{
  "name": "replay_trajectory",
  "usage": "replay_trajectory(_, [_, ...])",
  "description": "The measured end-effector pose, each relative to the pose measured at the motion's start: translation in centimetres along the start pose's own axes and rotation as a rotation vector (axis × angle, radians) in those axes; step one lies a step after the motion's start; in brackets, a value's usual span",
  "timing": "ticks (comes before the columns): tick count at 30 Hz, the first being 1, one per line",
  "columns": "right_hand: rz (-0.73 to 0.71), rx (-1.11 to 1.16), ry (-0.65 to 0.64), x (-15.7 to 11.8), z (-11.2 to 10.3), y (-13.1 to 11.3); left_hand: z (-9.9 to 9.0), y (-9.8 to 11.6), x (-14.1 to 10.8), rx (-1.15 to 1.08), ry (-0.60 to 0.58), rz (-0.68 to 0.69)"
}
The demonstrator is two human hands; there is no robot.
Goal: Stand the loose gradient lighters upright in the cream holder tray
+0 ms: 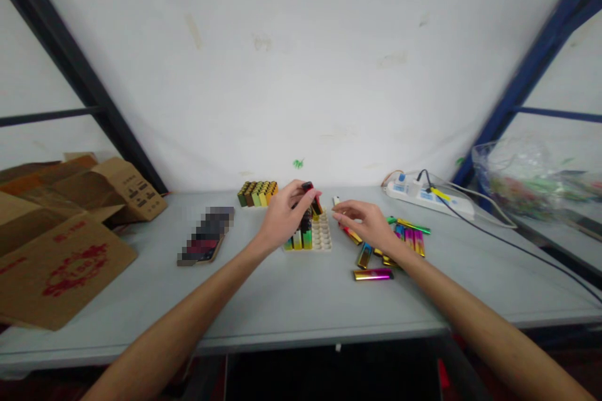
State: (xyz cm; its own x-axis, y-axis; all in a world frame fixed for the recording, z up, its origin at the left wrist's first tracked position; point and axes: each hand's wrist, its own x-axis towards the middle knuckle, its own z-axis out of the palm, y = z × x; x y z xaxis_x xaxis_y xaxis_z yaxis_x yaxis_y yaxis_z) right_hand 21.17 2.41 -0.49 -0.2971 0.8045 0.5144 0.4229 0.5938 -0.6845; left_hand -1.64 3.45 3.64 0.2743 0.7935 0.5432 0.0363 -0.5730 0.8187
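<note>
A dark red and gold stick-shaped piece [316, 201] is held, tilted, in my left hand [285, 213], over a white tray [324, 241] with round holes. Upright green, yellow and white pieces [297, 240] stand in the tray's left part, partly hidden under my left hand. To the right of the tray, my right hand [364, 220] hovers with its fingers bent; whether anything is between its fingertips is too small to tell. Beneath and beside it lie loose shiny pieces in gold, purple and green, among them a gold and purple one [373, 274] nearer the table's front.
A block of upright green and yellow pieces [258, 194] stands at the back. A phone [205, 237] lies on the table [263, 301] at left, beyond it open cardboard boxes [70, 263]. A power strip [430, 197] with cables and a plastic bag [517, 178] are at right.
</note>
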Motion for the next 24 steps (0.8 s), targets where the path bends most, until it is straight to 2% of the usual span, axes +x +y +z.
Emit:
replay_trajectory(4, [-0.081,-0.276,-0.001,0.0,-0.9,0.7,0.0,0.1,0.0,-0.174,-0.041,-0.077])
replay_trajectory(10, [-0.064,-0.342,-0.015,0.0,-1.3,1.1,-0.1,0.1,0.0,-0.355,-0.116,-0.231])
replay_trajectory(13, [-0.064,-0.369,-0.038,0.0,-1.3,1.2,-0.5,0.1,0.3,-0.361,-0.149,-0.322])
replay_trajectory(17, [-0.057,-0.396,-0.076,0.0,-1.2,1.3,-0.8,0.1,0.7,-0.328,-0.181,-0.368])
replay_trajectory(24, [-0.054,-0.412,-0.108,0.1,-1.2,1.3,-1.0,-0.1,0.7,-0.281,-0.104,-0.429])
